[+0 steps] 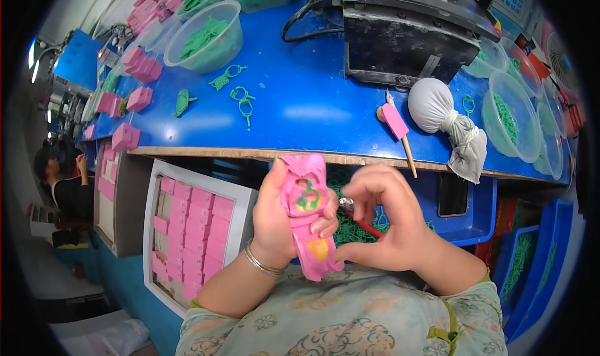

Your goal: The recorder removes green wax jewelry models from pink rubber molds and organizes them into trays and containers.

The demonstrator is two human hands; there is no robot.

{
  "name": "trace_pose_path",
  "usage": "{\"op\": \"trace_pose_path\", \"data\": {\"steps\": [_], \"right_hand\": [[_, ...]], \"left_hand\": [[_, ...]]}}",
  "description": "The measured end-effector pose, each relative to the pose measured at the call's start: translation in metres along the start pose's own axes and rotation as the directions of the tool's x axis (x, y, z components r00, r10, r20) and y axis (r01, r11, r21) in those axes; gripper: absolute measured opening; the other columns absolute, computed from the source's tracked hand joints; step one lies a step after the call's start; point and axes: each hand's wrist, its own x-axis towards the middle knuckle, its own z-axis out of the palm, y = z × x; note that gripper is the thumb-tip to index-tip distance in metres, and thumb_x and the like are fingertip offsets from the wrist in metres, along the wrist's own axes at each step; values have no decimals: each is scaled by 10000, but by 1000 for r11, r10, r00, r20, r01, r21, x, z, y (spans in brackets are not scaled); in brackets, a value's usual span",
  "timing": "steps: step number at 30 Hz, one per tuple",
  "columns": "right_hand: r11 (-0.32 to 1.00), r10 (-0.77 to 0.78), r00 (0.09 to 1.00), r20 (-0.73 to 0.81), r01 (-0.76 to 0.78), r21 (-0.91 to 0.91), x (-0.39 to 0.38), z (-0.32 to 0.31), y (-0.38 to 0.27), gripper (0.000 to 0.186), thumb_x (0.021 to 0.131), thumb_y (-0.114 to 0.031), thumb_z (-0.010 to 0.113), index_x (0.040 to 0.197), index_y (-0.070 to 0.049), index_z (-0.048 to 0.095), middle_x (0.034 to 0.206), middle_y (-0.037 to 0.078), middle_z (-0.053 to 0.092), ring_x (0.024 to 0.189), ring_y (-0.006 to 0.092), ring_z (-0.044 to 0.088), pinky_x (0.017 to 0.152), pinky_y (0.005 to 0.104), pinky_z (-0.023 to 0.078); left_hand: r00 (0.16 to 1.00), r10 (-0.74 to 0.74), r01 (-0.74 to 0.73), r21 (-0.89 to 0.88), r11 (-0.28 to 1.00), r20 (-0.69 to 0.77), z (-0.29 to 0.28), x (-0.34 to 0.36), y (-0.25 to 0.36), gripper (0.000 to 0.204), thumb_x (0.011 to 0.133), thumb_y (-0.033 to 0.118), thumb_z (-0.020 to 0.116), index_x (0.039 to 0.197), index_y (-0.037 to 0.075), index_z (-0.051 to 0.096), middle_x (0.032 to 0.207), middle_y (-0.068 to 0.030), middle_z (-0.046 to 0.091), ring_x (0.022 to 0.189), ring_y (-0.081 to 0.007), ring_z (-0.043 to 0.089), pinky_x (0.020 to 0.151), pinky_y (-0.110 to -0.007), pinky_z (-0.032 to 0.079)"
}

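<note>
My left hand (272, 221) grips a pink rubber mould (304, 184) spread open, its two flaps bent apart above my lap. A small green wax piece (307, 198) lies in the upper flap's hollow, and a yellowish patch marks each flap. Close on the right, my right hand (394, 215) is closed around a red-handled tool (370, 228) with a metal tip (345, 202) near the mould; its exact kind is partly hidden by the fingers. Below both hands, many green wax pieces (353, 234) lie in a blue tray (481, 221).
On the blue table (300, 75) stand a black machine (406, 43), a tied white cloth pouch (431, 106), a pink-wrapped knife (395, 121) and clear bowls (228, 43) of green pieces. Pink moulds fill a box (250, 200) at left. A phone (452, 193) rests at right. Another person (69, 175) sits far left.
</note>
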Motion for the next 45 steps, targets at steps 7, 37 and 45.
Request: {"op": "trace_pose_path", "data": {"steps": [7, 37, 45], "right_hand": [[840, -289, 910, 298, 391, -377, 15, 9, 0, 251, 671, -173, 684, 868, -72, 566, 802, 63, 517, 620, 220, 545, 500, 326, 442], [911, 152, 988, 27, -151, 385, -5, 3, 12, 45, 815, 102, 537, 847, 77, 519, 874, 139, 529, 695, 247, 663, 594, 299, 578], [623, 338, 940, 51, -264, 736, -16, 10, 21, 36, 847, 45, 540, 868, 63, 518, 740, 114, 595, 642, 194, 639, 559, 306, 554]], "left_hand": [[978, 192, -163, 285, 945, -76, 1, -5, -13, 458, 962, 409, 294, 1097, 25, 506, 968, -66, 573, 867, -135, 550, 778, -268, 442], [993, -52, 70, 170, 983, -109, 11, -4, -11, 662, 904, 553, 205, 887, -29, 521, 683, -137, 539, 473, -190, 480, 441, -293, 397], [997, -65, 55, 241, 969, 33, 7, -6, -11, 598, 932, 504, 243, 994, -19, 527, 744, -124, 586, 542, -173, 538, 510, -270, 444]]}}
